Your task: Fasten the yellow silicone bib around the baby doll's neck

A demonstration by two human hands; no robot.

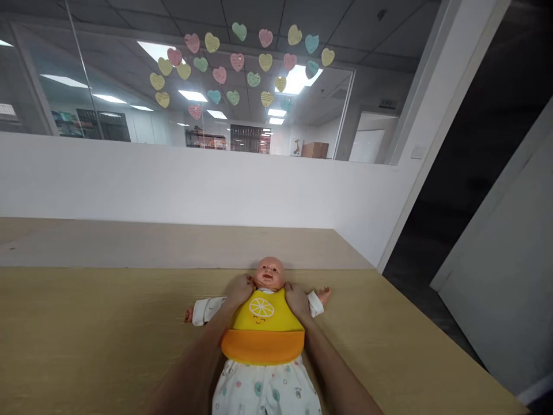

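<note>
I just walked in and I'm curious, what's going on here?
A person's left hand and right hand are at the shoulders of a vinyl baby doll, by the upper corners of its yellow bib with an orange pocket. The doll lies on its back on a light wooden table, wearing white patterned trousers.

You're in an office-type room, most likely: grey ceiling tiles [345, 23] with flush panel lights, a glass partition [108, 75] above a white half wall [173, 178], paper hearts [237, 62] stuck on the glass, a long pale wood table [86, 300]. Shelves [102, 125] beyond the glass are too dim to read.
</note>
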